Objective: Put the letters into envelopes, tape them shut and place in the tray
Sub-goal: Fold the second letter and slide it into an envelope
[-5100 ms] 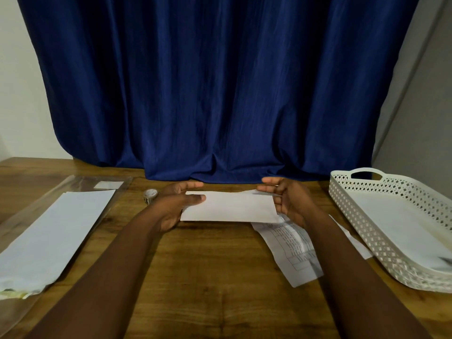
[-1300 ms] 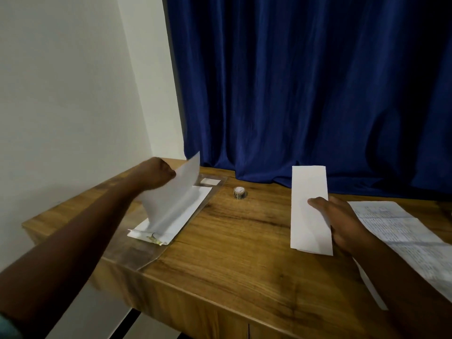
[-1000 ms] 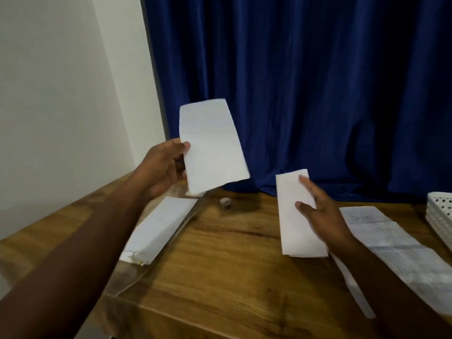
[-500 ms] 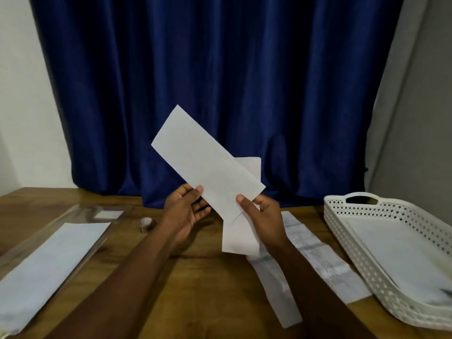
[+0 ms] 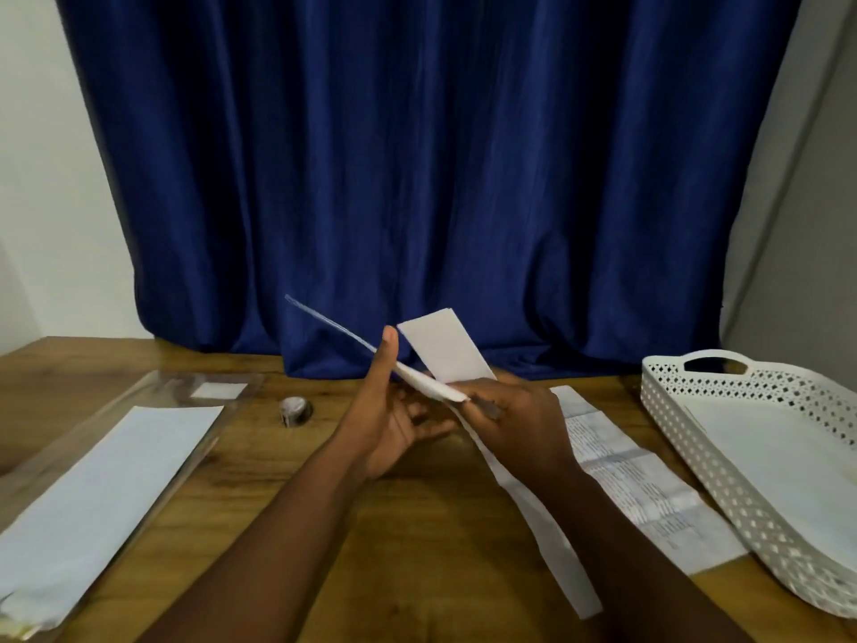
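Tilting edge-on above the wooden table (image 5: pixel 417 549), a thin white paper envelope (image 5: pixel 417 381) was held by the left hand (image 5: pixel 389 424), thumb raised against it. A folded white letter (image 5: pixel 445 348) was pinched by the right hand (image 5: pixel 514 429) just beside the envelope, left of the white perforated plastic tray (image 5: pixel 686 438).

One head-worn camera looks forward and slightly down across the table (image 5: pixel 417 526), close above it, facing the curtain (image 5: pixel 417 178) behind its far edge. The tray (image 5: pixel 686 438) sits at the table's right edge, half cut off by the frame.
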A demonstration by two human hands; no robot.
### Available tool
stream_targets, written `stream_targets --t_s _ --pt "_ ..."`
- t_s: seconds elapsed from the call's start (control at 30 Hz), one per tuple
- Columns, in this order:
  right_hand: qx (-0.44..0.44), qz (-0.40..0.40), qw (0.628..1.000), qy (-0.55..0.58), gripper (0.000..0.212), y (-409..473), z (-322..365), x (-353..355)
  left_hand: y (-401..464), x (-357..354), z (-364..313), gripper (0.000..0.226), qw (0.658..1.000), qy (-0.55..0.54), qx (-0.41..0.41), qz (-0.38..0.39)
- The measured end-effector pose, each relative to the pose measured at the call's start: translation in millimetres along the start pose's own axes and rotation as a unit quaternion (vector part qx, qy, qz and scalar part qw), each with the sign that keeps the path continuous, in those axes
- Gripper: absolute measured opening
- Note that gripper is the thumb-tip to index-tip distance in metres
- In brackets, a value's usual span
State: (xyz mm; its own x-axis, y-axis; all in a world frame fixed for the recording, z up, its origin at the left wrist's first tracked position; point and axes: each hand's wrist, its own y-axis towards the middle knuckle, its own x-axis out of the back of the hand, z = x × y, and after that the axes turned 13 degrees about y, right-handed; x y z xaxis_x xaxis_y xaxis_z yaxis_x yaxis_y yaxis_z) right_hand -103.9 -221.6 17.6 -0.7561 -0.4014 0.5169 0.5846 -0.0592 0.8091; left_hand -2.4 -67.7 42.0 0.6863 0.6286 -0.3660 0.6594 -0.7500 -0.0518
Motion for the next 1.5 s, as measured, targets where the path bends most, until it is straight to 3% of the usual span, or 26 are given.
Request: stream_targets --t_s 0.1,0.2,0.27,0.43,0.73,0.97,1.13,1.2,1.3,1.37,1.4,1.5 --pt "0.008 0.029 0.999 0.013 0.029 -0.1 11.6 -6.9 -3.4 -6.6 -3.7 0.073 0.992 -0.115 -0.018 -0.055" --pt "-0.056 0.093 0.989 0.099 0.052 1.1 16.5 -10.5 -7.5 -2.9 -7.4 0.052 0.987 -0.143 -0.022 -0.064" --pt "-0.060 0.107 0.989 0.088 0.050 2.7 21.2 -5.4 -9.6 3.6 -9.9 0.055 0.985 -0.158 -0.013 -0.071" --pt "-0.022 0.030 0.998 0.052 0.048 3.2 27.9 5.3 -12.2 9.6 -11.7 0.077 0.983 -0.181 0.033 -0.026" --pt "-0.029 0.058 0.998 -0.008 0.063 2.5 29.3 1.1 -6.9 -0.3 -7.7 0.065 0.986 -0.147 -0.023 -0.075" --pt "-0.018 0.026 0.998 -0.061 0.038 1.2 29.6 -0.1 -12.5 -8.3 -7.8 0.057 0.986 -0.139 -0.029 -0.089" --pt "-0.008 -0.048 0.996 -0.078 0.024 3.4 21.6 2.1 -10.9 -8.3 -9.5 0.058 0.980 -0.160 -0.016 -0.114" --pt "0.004 -0.068 0.995 -0.078 0.026 3.8 19.6 4.2 -10.8 -6.6 -8.0 0.062 0.981 -0.175 -0.004 -0.079" --pt "0.002 -0.099 0.993 -0.060 0.034 5.5 16.6 -2.6 -6.2 2.7 -5.4 0.085 0.983 -0.183 -0.001 -0.003" --pt "-0.017 -0.110 0.994 -0.008 0.046 5.2 16.0 -6.6 -3.7 7.9 -6.2 0.109 0.983 -0.182 -0.009 -0.019" --pt "-0.046 -0.103 0.994 0.011 0.042 5.2 16.9 -5.3 -3.0 9.9 -7.1 0.113 0.981 -0.189 -0.010 -0.039" --pt "-0.090 -0.079 0.992 0.036 0.031 4.3 19.4 -1.6 -0.8 15.2 -8.7 0.092 0.974 -0.210 -0.016 -0.083"
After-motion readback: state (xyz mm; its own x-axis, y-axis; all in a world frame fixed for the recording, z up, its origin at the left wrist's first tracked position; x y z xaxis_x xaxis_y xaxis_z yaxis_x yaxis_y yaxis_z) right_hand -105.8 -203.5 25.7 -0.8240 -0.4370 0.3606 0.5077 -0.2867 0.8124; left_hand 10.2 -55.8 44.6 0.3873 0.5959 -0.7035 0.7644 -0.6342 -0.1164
